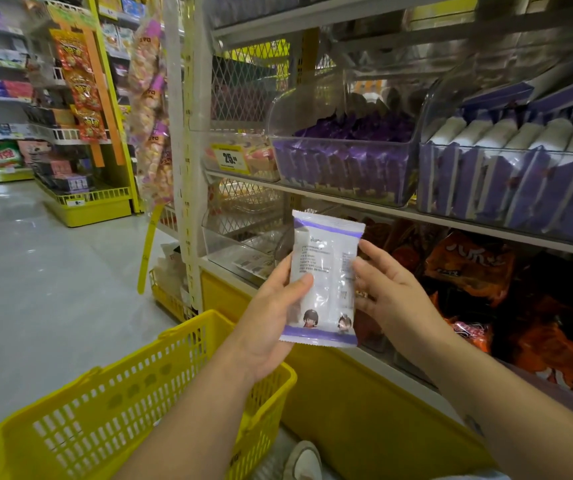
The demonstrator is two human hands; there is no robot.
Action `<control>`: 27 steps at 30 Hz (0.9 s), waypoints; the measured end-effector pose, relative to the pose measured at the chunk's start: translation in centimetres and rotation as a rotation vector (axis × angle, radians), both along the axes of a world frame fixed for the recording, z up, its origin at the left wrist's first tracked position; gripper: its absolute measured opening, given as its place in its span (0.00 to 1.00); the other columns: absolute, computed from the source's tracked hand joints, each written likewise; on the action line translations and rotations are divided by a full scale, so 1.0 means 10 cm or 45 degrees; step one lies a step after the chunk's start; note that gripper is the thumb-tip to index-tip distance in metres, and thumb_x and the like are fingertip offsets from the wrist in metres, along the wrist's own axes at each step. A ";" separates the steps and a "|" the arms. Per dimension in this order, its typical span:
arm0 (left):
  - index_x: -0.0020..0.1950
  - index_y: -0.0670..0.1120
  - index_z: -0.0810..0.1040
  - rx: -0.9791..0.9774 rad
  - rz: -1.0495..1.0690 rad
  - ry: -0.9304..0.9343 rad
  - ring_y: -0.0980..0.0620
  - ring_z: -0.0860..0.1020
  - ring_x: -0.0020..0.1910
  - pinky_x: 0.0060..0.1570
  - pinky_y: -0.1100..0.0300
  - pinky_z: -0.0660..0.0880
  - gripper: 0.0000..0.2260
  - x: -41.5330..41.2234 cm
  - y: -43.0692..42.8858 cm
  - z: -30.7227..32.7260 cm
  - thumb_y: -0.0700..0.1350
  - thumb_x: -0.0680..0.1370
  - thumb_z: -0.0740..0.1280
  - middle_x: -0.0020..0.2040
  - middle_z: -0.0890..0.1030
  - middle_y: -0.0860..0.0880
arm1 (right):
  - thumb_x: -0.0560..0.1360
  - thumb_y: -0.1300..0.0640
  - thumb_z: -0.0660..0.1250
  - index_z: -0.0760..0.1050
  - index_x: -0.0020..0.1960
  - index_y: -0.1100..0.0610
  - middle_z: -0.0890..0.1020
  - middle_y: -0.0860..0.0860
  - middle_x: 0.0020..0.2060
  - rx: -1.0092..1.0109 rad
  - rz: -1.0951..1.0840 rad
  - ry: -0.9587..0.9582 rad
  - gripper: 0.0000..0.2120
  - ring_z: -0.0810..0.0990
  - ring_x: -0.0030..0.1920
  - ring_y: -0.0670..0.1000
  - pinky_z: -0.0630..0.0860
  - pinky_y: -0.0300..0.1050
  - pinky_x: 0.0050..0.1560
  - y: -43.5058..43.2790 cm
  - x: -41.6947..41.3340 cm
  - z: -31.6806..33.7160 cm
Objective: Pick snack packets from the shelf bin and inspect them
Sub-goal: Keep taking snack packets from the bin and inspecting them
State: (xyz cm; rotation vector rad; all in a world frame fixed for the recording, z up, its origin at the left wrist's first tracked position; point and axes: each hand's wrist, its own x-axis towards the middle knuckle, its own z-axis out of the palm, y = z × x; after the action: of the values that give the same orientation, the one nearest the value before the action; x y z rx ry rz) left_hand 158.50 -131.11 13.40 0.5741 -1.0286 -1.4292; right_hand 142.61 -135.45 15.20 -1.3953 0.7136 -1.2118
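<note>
Below the shelf bin (342,168), I hold 1 snack packet (323,278) between left hand (271,317) and right hand (382,289), inspecting; next, I judge, return it.

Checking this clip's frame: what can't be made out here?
- Print on the snack packet: too small and glare-washed, head view.
- Fingers of the left hand and right hand: hidden behind it.
- Yellow basket inside: covered by the left forearm, cut by the bottom edge.
- Top shelf goods: blurred.
</note>
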 end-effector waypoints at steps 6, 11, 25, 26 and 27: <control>0.69 0.64 0.66 0.028 0.104 -0.130 0.48 0.81 0.58 0.49 0.50 0.80 0.24 0.00 -0.04 -0.05 0.37 0.81 0.59 0.60 0.82 0.49 | 0.77 0.58 0.66 0.68 0.61 0.33 0.83 0.45 0.49 -0.271 0.000 0.187 0.21 0.83 0.53 0.46 0.82 0.44 0.46 0.06 -0.09 0.16; 0.73 0.60 0.65 0.090 0.040 -0.015 0.45 0.79 0.61 0.53 0.45 0.78 0.23 0.01 -0.01 -0.05 0.37 0.83 0.54 0.62 0.81 0.47 | 0.78 0.60 0.63 0.66 0.65 0.34 0.82 0.43 0.52 -0.333 0.154 0.213 0.24 0.83 0.54 0.46 0.81 0.40 0.47 0.15 -0.08 0.26; 0.75 0.60 0.62 0.171 0.243 0.247 0.47 0.84 0.52 0.36 0.51 0.82 0.31 0.12 -0.03 0.00 0.37 0.76 0.63 0.55 0.84 0.47 | 0.70 0.59 0.73 0.67 0.71 0.46 0.80 0.46 0.62 -0.064 0.535 0.338 0.32 0.80 0.60 0.54 0.81 0.49 0.53 0.17 -0.28 0.26; 0.75 0.60 0.62 0.178 0.260 0.246 0.47 0.84 0.51 0.35 0.52 0.82 0.32 0.12 -0.02 0.01 0.38 0.74 0.65 0.55 0.84 0.46 | 0.71 0.62 0.71 0.66 0.72 0.48 0.81 0.47 0.61 -0.068 0.526 0.351 0.32 0.81 0.60 0.54 0.82 0.47 0.51 0.16 -0.28 0.23; 0.75 0.60 0.62 0.185 0.268 0.245 0.46 0.84 0.51 0.34 0.52 0.81 0.34 0.12 -0.01 0.02 0.38 0.72 0.66 0.56 0.84 0.46 | 0.73 0.65 0.70 0.66 0.72 0.49 0.81 0.48 0.60 -0.067 0.503 0.363 0.31 0.81 0.59 0.54 0.82 0.45 0.50 0.15 -0.27 0.21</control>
State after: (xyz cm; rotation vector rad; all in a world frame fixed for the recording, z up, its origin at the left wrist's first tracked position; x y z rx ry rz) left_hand 159.70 -131.26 13.58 0.6181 -0.6953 -1.3497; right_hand 139.91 -133.96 17.29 -1.6796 0.5649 -0.7353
